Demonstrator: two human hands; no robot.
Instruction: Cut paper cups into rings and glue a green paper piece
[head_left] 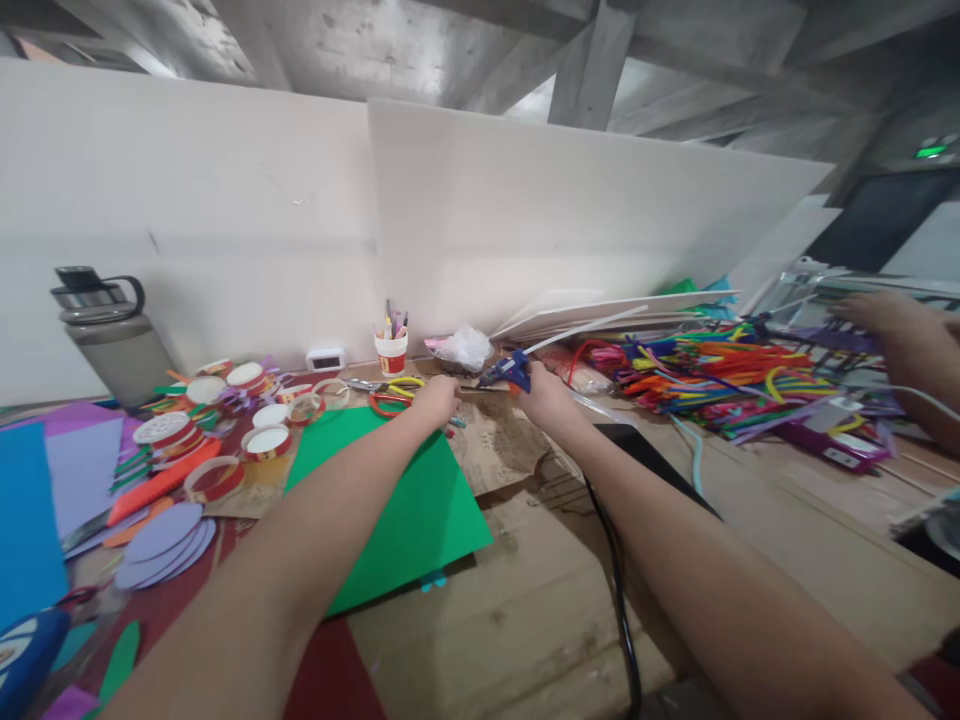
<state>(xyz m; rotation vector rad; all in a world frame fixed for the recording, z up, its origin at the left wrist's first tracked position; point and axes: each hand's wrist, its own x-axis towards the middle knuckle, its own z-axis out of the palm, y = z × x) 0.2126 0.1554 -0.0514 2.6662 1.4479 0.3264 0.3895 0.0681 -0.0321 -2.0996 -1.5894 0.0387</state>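
My right hand (pixel 547 402) is wrapped round a blue hot glue gun (pixel 511 369), whose nozzle points left. A long white glue stick (pixel 585 328) sticks out of its back, up and to the right. My left hand (pixel 437 403) is closed over the far right edge of a green sheet (pixel 409 530); what its curled fingers hold, if anything, is hidden. A small teal-tipped piece (pixel 457 423) shows just below those fingers. Yellow-handled scissors (pixel 405 386) and a red handle (pixel 386 405) lie beside my left hand. Brown paper (pixel 499 445) lies between my hands.
At left stand a grey bottle (pixel 120 345), several red-and-white paper rings (pixel 266 442) and purple discs (pixel 169 540). A pen cup (pixel 391 352) stands by the white board (pixel 585 210). Colourful pipe cleaners (pixel 720 370) pile up at right, near another person's hand (pixel 885 315). A black cable (pixel 619 590) crosses the cardboard.
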